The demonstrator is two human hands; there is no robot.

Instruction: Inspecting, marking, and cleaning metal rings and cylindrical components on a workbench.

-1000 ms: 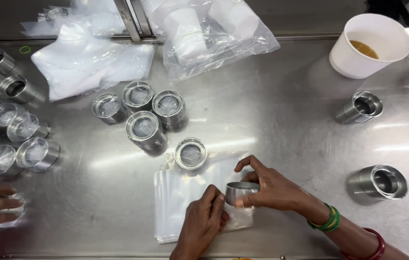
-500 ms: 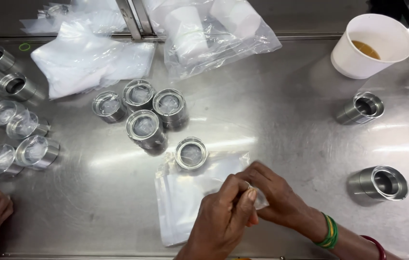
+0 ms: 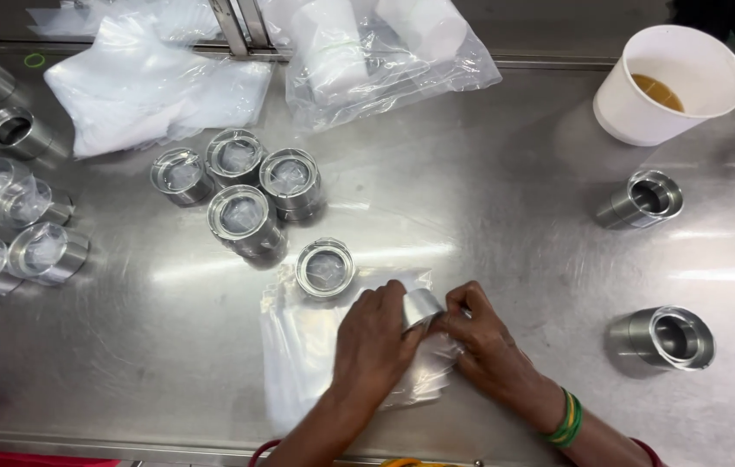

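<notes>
My left hand and my right hand meet over a short metal cylinder that lies on a stack of clear plastic bags. Both hands grip the cylinder and the thin plastic around it; my fingers hide most of it. A wrapped metal cylinder stands just beyond my left hand, touching the bag stack's far edge.
Several wrapped cylinders stand in a cluster at centre left, more lie at the left edge. Two bare cylinders lie on the right. A white paper cup with brown liquid stands far right. Plastic bag piles sit at the back.
Another person's hand at the lower left has left the view. My hands have turned the cylinder over on the bags and closed around it.
</notes>
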